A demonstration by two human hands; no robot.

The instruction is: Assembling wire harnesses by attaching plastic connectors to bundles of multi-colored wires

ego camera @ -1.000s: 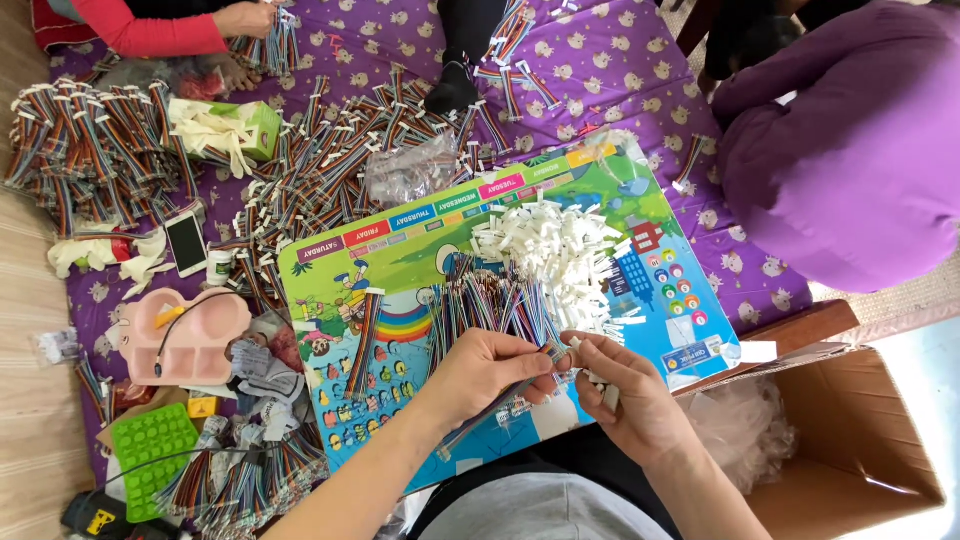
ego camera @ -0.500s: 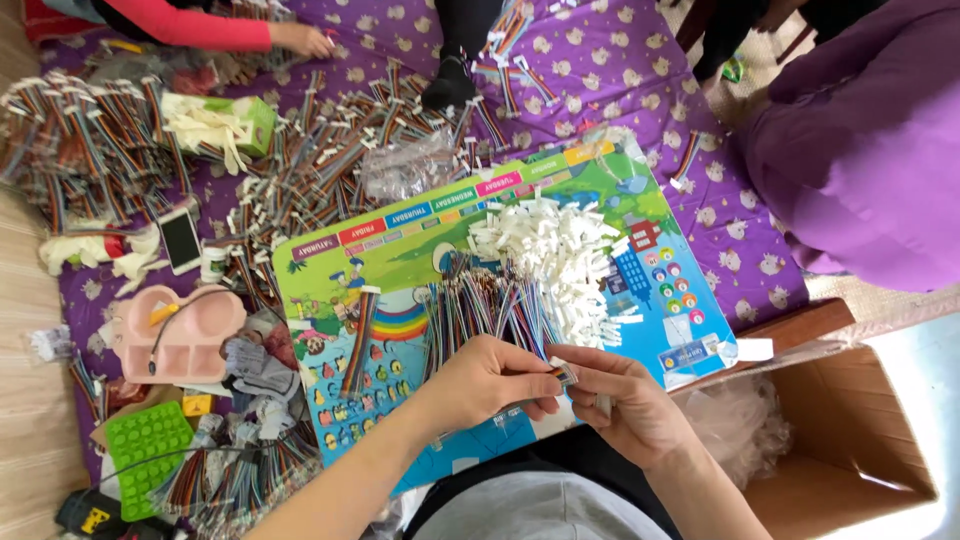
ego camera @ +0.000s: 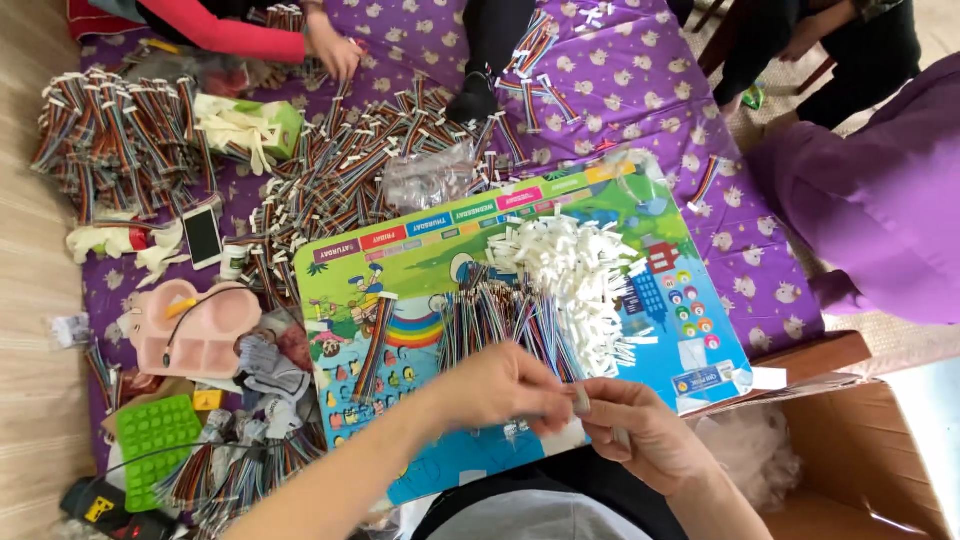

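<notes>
Close together over the board [ego camera: 400, 262], the left hand [ego camera: 500, 385] and right hand [ego camera: 640, 430] each pinch one end of a small wire [ego camera: 580, 400], fingers closed, near the cable pile [ego camera: 520, 315].

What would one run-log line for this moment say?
left hand: pinching wire | right hand: pinching wire | wire bundle: on board

Phone [ego camera: 203, 235] — pink tray [ego camera: 195, 330] — green mould [ego camera: 155, 440]
</notes>
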